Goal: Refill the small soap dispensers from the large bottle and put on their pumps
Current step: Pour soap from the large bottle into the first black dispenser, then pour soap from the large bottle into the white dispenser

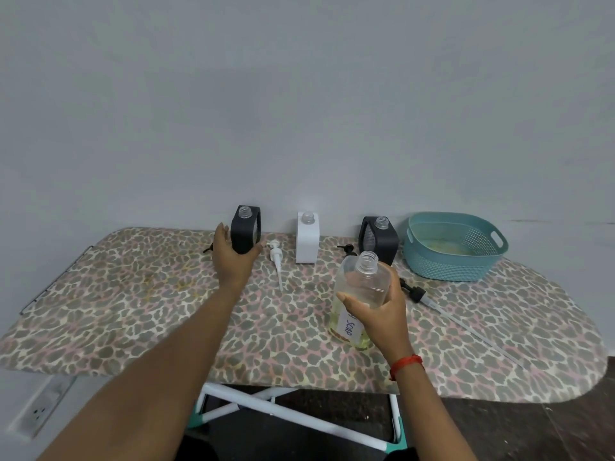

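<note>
Black plastic of the left dispenser (246, 227) is being gripped by the left hand (233, 257) at the ironing board's (133, 294) far edge. The uncapped large bottle (362, 281) is being held nearer by the right hand (382, 314). Pouring is seemingly not yet being done. The white dispenser (307, 241) and right black dispenser (382, 241) are being left open, with the white pump (276, 261) and black pump (346, 249) lying beside them. Space at the right is being taken by a teal basket (442, 261).

Left hand (233, 257) outstretched, right hand (382, 314) nearer — both gripping

Three uncapped dispensers (246, 227) (307, 239) (382, 237) upright; capless clear soap bottle (362, 284) tilted.
</note>
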